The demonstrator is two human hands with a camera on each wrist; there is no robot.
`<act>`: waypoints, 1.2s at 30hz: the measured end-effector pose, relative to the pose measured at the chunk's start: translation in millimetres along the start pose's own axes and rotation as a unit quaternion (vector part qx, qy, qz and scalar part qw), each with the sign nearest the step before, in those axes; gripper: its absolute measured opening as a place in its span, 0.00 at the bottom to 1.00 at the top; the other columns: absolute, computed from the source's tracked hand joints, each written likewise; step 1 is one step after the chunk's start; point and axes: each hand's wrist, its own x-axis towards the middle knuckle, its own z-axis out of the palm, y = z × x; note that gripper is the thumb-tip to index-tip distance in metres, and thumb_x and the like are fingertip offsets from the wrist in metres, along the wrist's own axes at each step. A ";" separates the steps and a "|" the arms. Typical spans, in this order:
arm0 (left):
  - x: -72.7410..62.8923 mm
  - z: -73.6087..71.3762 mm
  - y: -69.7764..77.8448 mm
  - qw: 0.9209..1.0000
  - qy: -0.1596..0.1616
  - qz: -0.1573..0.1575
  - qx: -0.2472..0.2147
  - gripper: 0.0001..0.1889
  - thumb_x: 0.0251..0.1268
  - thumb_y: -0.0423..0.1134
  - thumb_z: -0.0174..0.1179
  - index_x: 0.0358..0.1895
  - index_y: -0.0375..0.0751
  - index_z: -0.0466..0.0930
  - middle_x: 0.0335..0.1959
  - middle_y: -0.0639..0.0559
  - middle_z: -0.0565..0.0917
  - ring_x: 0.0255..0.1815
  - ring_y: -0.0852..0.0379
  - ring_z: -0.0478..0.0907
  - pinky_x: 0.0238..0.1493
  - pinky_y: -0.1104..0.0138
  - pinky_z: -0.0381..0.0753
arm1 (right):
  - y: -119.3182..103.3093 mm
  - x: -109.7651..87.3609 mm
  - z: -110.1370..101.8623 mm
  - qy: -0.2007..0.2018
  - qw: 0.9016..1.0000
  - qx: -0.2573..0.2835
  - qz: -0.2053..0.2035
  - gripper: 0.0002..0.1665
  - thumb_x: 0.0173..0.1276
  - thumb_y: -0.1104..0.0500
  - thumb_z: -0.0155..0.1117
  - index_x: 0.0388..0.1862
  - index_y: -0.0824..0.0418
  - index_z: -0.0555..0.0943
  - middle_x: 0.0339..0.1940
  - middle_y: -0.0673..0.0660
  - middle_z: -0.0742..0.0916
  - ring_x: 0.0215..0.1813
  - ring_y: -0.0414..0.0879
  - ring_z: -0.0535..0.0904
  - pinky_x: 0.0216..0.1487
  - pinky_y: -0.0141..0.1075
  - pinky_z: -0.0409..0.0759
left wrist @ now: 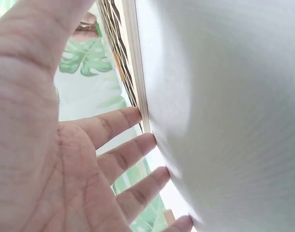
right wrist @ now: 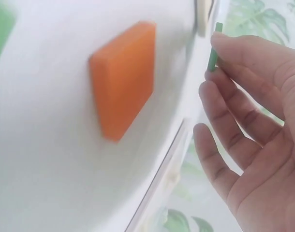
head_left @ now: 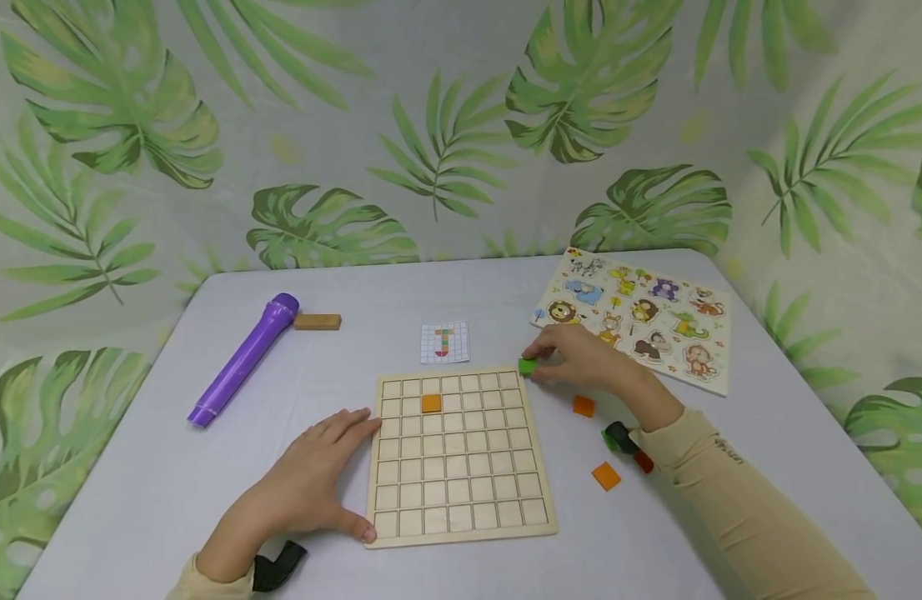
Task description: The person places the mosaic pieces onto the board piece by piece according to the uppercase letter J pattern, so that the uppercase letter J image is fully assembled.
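The grid board (head_left: 461, 537) lies flat on the table (head_left: 498, 575) and has seven columns and seven rows of square cells. One orange tile (head_left: 431, 403) occupies the second row from the far edge, third column from the left. Beyond the far edge lies a pattern card (head_left: 444, 342).

The right hand (head_left: 581, 358) reaches forward to the board's far right corner. Its thumb and index finger pinch a green tile (head_left: 527, 367) just beside that corner; the remaining fingers are bent and apart. Contact between the green tile and the board cannot be determined.

The left hand (head_left: 311, 471) braces the left side of the board. Its fingers are extended and spread, with the index fingertip at the left edge and the thumb at the near left corner.

Two loose orange tiles (head_left: 606, 476) lie right of the board. Near them, a second green tile (head_left: 608, 441) and a red tile (head_left: 644, 462) are partly hidden by the black wrist device (head_left: 621, 437).
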 end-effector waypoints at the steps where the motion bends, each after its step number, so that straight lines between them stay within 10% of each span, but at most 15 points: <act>1: 0.5 -0.4 0.2 1.000 0.003 0.004 0.000 0.74 0.25 0.81 0.79 0.82 0.45 0.66 0.82 0.40 0.69 0.82 0.30 0.65 0.76 0.28 0.68 | -1.9 0.4 0.4 -0.001 1.000 0.003 -0.003 0.16 0.71 0.61 0.76 0.55 0.63 0.90 0.50 0.57 0.91 0.54 0.53 0.87 0.58 0.50 0.88; 36: 1.5 -2.3 1.5 1.000 -0.004 0.008 0.001 0.73 0.26 0.80 0.80 0.82 0.44 0.65 0.82 0.40 0.68 0.81 0.30 0.65 0.78 0.31 0.68 | -54.8 24.7 32.5 -0.045 0.998 0.010 -0.044 0.16 0.70 0.58 0.77 0.55 0.59 0.92 0.47 0.50 0.90 0.48 0.45 0.84 0.53 0.38 0.85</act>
